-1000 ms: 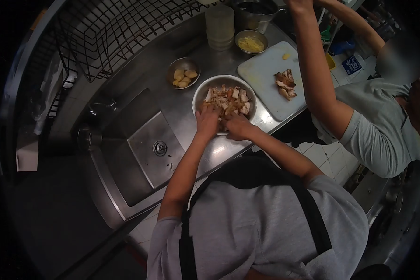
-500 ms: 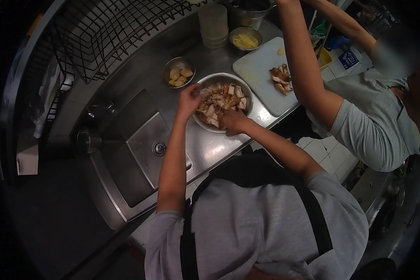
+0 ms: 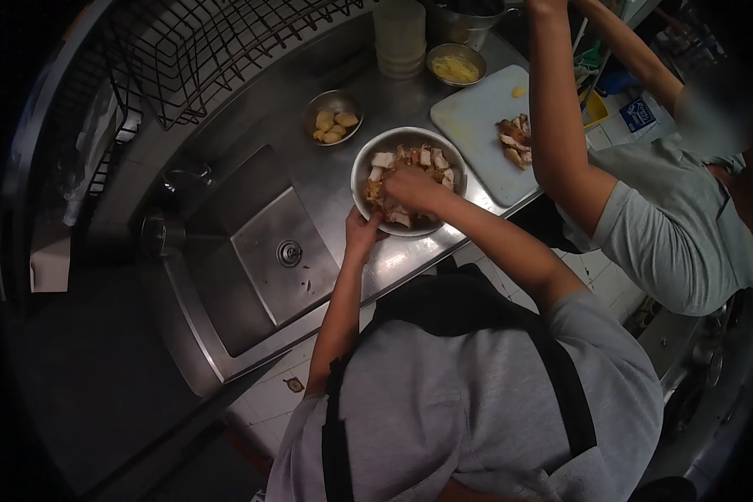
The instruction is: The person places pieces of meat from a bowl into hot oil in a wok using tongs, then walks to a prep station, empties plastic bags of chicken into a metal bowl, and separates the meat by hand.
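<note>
A round metal bowl [image 3: 356,171] of cut cooked meat pieces [image 3: 427,157] stands on the steel counter. My left hand [image 3: 364,230] grips its near left rim, fingers closed round the edge. Inside the bowl, my right hand [image 3: 412,189] reaches down among the meat, palm side down. Its fingertips are buried and slightly blurred, so whether they hold a piece is hidden. The meat looks like chicken, pale inside with browned skin.
Left of the bowl is a steel sink [image 3: 259,251]. Behind stand a small bowl of yellowish chunks [image 3: 335,125], a bowl of yellow shreds [image 3: 456,69] and a clear container [image 3: 400,42]. On the right, a co-worker's arm [image 3: 552,109] crosses a white cutting board [image 3: 468,117] with more meat.
My left hand has gone from the bowl's far left side down to its near left rim. My right hand has moved further in over the meat. The view has shifted slightly.
</note>
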Demonstrator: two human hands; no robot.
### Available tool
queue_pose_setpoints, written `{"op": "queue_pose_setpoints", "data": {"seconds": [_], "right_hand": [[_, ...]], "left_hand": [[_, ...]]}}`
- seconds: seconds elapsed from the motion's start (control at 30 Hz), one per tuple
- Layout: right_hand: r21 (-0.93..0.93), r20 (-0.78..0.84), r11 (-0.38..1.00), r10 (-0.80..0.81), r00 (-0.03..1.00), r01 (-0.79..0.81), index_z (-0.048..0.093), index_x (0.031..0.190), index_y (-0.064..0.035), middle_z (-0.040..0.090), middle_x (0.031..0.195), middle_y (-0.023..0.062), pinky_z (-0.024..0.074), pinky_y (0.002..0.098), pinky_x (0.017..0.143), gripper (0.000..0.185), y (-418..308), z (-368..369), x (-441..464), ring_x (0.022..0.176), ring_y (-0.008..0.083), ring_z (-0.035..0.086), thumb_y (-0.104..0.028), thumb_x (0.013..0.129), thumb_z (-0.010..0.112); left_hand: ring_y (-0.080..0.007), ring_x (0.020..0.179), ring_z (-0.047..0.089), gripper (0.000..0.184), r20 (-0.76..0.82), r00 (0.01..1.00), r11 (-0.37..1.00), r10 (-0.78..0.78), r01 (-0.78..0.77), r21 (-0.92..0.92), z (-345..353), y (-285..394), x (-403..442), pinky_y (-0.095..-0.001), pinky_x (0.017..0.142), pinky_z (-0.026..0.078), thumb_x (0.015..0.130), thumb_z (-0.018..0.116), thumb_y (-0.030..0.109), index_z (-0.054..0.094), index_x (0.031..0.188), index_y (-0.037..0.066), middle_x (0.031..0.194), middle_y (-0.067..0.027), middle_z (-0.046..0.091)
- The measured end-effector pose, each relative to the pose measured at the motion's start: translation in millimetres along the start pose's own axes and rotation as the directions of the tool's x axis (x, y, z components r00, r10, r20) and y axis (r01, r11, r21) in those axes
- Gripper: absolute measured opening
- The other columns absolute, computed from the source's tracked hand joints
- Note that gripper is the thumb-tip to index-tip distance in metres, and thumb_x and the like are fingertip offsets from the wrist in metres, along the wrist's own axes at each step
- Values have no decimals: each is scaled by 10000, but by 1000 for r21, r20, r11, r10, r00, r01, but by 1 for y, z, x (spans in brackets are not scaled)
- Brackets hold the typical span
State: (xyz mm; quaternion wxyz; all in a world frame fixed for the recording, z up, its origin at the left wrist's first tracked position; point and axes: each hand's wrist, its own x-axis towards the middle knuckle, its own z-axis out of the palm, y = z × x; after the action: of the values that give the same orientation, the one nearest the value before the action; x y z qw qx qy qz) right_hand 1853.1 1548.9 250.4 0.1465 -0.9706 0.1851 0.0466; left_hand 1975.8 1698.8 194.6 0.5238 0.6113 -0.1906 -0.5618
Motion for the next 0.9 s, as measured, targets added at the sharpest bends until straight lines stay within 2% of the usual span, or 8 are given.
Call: {"op": "queue_pose_setpoints", "data": {"seconds": [0.07,0.3,0.37,0.5,0.73,0.8,0.83,0.9], "right_hand": [[-82,-3,996,43,999,-43,740,985,-114,645,1079,111,475,467,914,241,-15,16,5,1098,316,574,-193,769,667],[-256,26,966,40,999,-32,750,949,-109,580,1221,136,447,495,928,237,-17,15,2,1159,330,536,-262,786,668],[-203,-41,974,89,995,-95,749,943,-97,574,1224,146,466,488,925,234,2,35,7,1156,345,539,-247,778,677],[69,-209,979,203,957,-192,745,919,-43,551,1262,187,498,465,942,212,41,27,-1,1165,393,536,-155,755,672],[-8,-176,961,272,946,-278,746,921,-33,489,1367,239,507,470,937,202,40,17,-22,1219,433,496,-112,757,656],[-158,-400,955,171,900,-252,712,901,-48,662,1014,198,520,458,865,185,41,26,-25,1091,391,587,-137,747,664],[-150,-402,953,184,897,-263,712,901,-48,662,1014,198,520,458,865,185,44,31,-30,1091,391,587,-137,747,664],[300,-278,887,433,858,-350,666,846,-31,672,915,175,542,425,779,134,46,5,-42,924,324,668,-148,781,663]], "left_hand": [[-334,1071,616,545,-144,853,802,502,-396,447,5,-1,2,-399,828,539,834,696,140,463,1317,44,1207,-188,578],[-382,1038,549,557,-4,788,391,615,-300,870,17,40,-14,-443,907,456,754,676,70,536,1292,98,1263,-177,478],[-324,987,573,472,161,597,-32,786,-220,975,25,53,-14,-446,883,426,741,666,38,613,1208,70,1225,-164,524],[-316,1008,576,375,253,695,-33,673,-313,949,28,52,13,-468,912,387,746,647,74,659,1120,59,1177,-152,577],[-294,974,618,229,270,802,-184,534,-201,962,62,32,71,-432,854,392,760,628,125,679,976,65,976,-126,688],[-304,972,634,256,245,806,-215,539,-149,965,67,35,83,-440,864,397,747,652,152,676,991,80,984,-135,694],[-306,944,651,229,233,851,-204,471,-152,967,65,36,86,-441,867,396,752,652,162,679,965,80,940,-143,702],[-309,915,668,204,233,883,-199,408,-163,966,66,52,86,-443,870,395,758,652,171,681,938,80,895,-151,709]]}}
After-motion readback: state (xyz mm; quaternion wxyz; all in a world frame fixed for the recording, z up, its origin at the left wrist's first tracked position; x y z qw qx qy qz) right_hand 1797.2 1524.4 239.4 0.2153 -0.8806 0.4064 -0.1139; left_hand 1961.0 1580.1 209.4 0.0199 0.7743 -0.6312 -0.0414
